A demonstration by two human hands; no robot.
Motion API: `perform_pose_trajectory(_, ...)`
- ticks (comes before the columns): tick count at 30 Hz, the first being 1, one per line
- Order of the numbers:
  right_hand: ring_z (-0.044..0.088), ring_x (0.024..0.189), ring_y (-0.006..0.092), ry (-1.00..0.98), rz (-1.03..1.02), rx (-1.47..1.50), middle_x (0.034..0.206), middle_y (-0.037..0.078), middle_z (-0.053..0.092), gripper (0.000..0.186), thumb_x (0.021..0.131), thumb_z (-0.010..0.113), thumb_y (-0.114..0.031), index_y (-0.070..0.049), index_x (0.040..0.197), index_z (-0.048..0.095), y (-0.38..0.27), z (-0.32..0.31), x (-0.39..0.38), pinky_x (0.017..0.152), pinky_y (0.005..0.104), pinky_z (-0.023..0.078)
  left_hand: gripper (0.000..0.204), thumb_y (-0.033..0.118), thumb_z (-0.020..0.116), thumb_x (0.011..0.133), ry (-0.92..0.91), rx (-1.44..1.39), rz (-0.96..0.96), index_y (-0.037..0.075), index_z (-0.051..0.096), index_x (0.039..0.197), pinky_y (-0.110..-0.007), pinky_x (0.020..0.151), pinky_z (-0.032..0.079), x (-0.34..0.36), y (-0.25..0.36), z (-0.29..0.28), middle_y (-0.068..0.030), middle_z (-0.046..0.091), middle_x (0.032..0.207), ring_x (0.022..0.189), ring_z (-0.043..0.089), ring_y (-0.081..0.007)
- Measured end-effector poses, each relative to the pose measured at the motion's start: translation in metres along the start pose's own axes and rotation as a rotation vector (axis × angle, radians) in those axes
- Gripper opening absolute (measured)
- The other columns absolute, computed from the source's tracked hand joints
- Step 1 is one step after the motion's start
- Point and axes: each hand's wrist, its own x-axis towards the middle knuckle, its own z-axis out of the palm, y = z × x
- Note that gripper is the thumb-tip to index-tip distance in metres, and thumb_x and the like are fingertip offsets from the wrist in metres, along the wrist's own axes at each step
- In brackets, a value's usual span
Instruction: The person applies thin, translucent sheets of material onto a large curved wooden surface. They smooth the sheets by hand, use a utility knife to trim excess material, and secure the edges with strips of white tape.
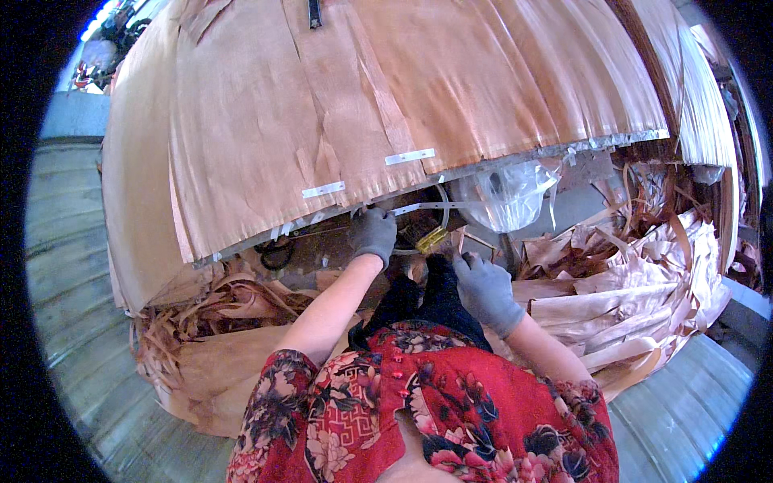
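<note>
A wide stack of thin reddish-brown wood veneer sheets (483, 72) lies in front of me. My left hand (374, 236), in a grey glove, is at its near edge with fingers closed. A white strip of tape with small holes (425, 206) runs right from those fingers toward a clear plastic bag (507, 193). My right hand (487, 294), also gloved, is lower and to the right, with its fingers curled; what they hold, if anything, is hidden. Between the hands sits a shiny yellow object (432, 240), of a kind I cannot make out.
Short white tape pieces (324, 190) lie on the veneer. A dark narrow tool (314, 14) lies at the far side. Torn veneer scraps (620, 282) are heaped at right, with more scraps (233, 302) at left. A black ring (278, 253) is under the stack's edge.
</note>
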Motion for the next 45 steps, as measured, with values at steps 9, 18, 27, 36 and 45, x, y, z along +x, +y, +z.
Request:
perform_pose_trajectory(9,0.059,0.069,0.0267,0.274,-0.077,-0.191,0.086,0.012,0.056,0.039,0.076,0.050,-0.011,-0.013,0.114,0.055,0.012,0.050,0.045,0.051,0.0387,0.046,0.032,0.030,0.056,0.076,0.057,0.078,0.110,0.001,0.064,0.085,-0.043,0.070,0.046,0.001,0.016,-0.004,-0.0239,0.061,0.082,0.082,0.061,-0.0343)
perform_pose_trajectory(18,0.058,0.066,0.0302,0.229,-0.043,-0.143,0.088,0.011,0.058,0.022,0.079,0.052,-0.020,-0.016,0.098,0.062,0.015,0.055,0.048,0.054,0.0430,0.046,0.025,0.028,0.057,0.075,0.174,0.452,-0.283,0.005,0.064,0.079,-0.044,0.063,0.046,-0.133,-0.244,-0.187,-0.0189,0.062,0.077,0.072,0.061,-0.0357)
perform_pose_trajectory(27,0.058,0.080,0.0291,0.182,-0.069,-0.221,0.095,0.010,0.058,0.022,0.078,0.051,-0.018,-0.016,0.098,0.061,0.005,0.041,0.042,0.069,0.0428,0.045,0.021,0.021,0.058,0.078,-0.177,0.414,-0.655,0.001,0.064,0.083,-0.038,0.056,0.052,-0.232,-0.401,-0.239,-0.0182,0.064,0.074,0.062,0.065,-0.0259)
perform_pose_trajectory(36,0.056,0.099,0.0225,-0.476,-0.521,1.084,0.115,0.010,0.055,0.042,0.087,0.056,-0.024,-0.003,0.123,0.047,-0.111,-0.048,0.041,0.085,0.0353,0.044,0.022,0.022,0.056,0.077,-0.379,-0.292,0.587,0.003,0.064,0.083,-0.038,0.058,0.047,-0.136,-0.042,-0.201,-0.0178,0.062,0.071,0.063,0.062,-0.0279)
perform_pose_trajectory(45,0.053,0.067,0.0088,-0.353,0.119,0.929,0.077,-0.001,0.061,0.017,0.075,0.058,-0.001,-0.002,0.091,0.064,0.040,-0.147,0.042,0.059,0.0215,0.043,0.018,0.024,0.063,0.076,-0.172,-0.288,0.393,0.006,0.067,0.078,-0.031,0.048,0.045,-0.074,0.007,-0.249,-0.0112,0.059,0.057,0.050,0.058,-0.0168)
